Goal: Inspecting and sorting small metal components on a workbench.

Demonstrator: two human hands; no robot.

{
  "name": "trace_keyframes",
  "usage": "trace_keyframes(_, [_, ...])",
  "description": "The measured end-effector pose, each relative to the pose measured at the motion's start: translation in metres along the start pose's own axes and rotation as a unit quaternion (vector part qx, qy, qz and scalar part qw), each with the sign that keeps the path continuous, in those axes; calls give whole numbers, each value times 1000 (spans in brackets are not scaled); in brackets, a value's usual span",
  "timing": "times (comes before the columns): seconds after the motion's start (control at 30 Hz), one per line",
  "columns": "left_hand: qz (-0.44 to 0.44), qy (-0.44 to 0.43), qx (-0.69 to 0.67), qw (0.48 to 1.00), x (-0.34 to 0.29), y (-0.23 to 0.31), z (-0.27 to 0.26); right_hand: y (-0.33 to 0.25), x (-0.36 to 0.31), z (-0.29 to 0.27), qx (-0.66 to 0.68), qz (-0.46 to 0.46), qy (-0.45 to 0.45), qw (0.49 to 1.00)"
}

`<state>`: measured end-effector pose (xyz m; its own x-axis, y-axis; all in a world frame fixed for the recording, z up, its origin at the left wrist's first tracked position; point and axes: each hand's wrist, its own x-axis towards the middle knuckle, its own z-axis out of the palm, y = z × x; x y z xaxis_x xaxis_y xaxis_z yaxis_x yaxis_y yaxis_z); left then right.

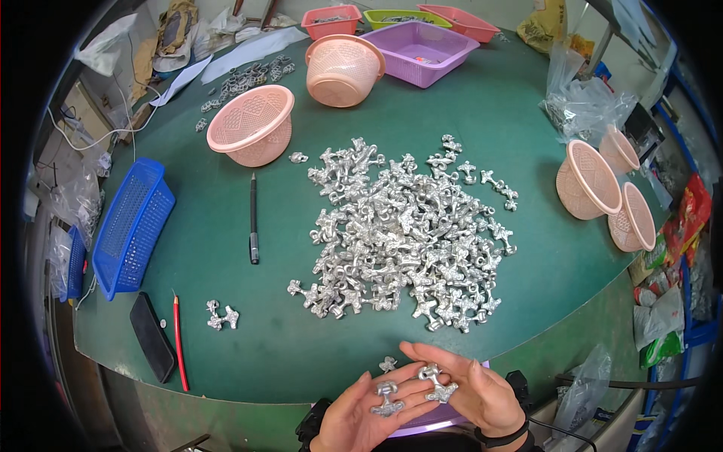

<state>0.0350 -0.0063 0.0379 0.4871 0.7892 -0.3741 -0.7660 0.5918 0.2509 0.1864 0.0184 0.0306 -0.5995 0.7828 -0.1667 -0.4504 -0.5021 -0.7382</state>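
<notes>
My left hand (363, 407) lies palm up near the table's front edge, fingers stretched out flat. It bears two small silvery metal castings with knobbed ends: one casting (387, 399) rests on the palm side, another casting (437, 384) lies toward the fingertips. My right hand (482, 392), a dark band at its wrist, is cupped close against the left fingertips, its fingers extended and partly hidden. Just beyond the hands sits a single casting (388, 364) on the table. A large heap of similar castings (407, 233) spreads over the middle of the green table.
Left are a blue basket (132, 226), black phone (152, 337), red pencil (180, 343), black pen (254, 218) and a few castings (221, 316). Pink baskets (252, 126) and a purple basket (429, 53) stand farther back. More pink baskets (589, 179) sit at the right edge.
</notes>
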Motion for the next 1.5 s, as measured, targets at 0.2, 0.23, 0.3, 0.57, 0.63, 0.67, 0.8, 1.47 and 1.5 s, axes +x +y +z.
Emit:
trace_keyframes(0.2, [3, -19, -5, 1000, -1, -3, -4, -2, -2, 3, -17, 6, 24, 1000])
trace_keyframes(0.23, [3, -14, 33, 999, -3, -4, -6, -2, -3, 4, -37, 2, 53, 998])
trace_keyframes(0.3, [2, -11, 72, 997, -7, -1, -9, 1, -10, -8, -42, -18, 71, 996])
trace_keyframes(0.57, [350, 85, 789, 498, -4, -5, -19, -4, -13, -48, -468, -117, 302, 822])
trace_keyframes(0.63, [318, 196, 823, 428, 2, -7, -22, -4, 1, -40, -633, -154, 296, 699])
trace_keyframes(0.67, [304, 188, 849, 389, 3, -8, -23, -3, 9, -37, -678, -179, 289, 651])
trace_keyframes(0.8, [199, 156, 857, 450, 16, -4, -23, -3, 11, -40, -686, -156, 293, 647])
trace_keyframes(1.47, [302, 205, 789, 494, 24, -4, -34, 10, -6, -31, -694, -134, 160, 689])
trace_keyframes(1.5, [302, 205, 789, 495, 23, -4, -33, 9, -6, -33, -689, -134, 155, 695])
